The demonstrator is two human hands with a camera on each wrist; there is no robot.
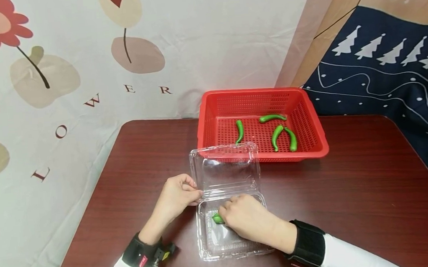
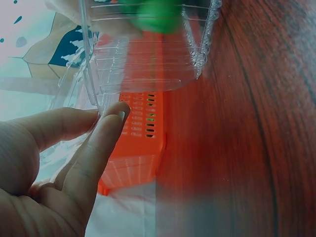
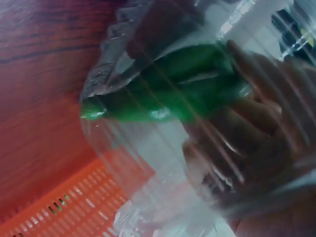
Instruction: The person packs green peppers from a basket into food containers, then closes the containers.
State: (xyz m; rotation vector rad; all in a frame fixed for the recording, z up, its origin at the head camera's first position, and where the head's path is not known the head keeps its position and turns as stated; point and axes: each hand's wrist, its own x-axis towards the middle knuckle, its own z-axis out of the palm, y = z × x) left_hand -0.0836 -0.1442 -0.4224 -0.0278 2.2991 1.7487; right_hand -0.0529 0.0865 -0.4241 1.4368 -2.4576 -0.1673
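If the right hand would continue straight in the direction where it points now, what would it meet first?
Beyond the green chili peppers it holds, the right hand would probably meet the left wall of the clear plastic clamshell; depth is unclear.

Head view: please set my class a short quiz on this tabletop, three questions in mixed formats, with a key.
1. How many green peppers can be seen in the red basket?
2. True or false: the lid of the clear container stands open.
3. What is the left hand pinching?
A) The basket's rim
B) The container's edge
C) A pepper in the basket

Key: 1. Four. 2. True. 3. B.
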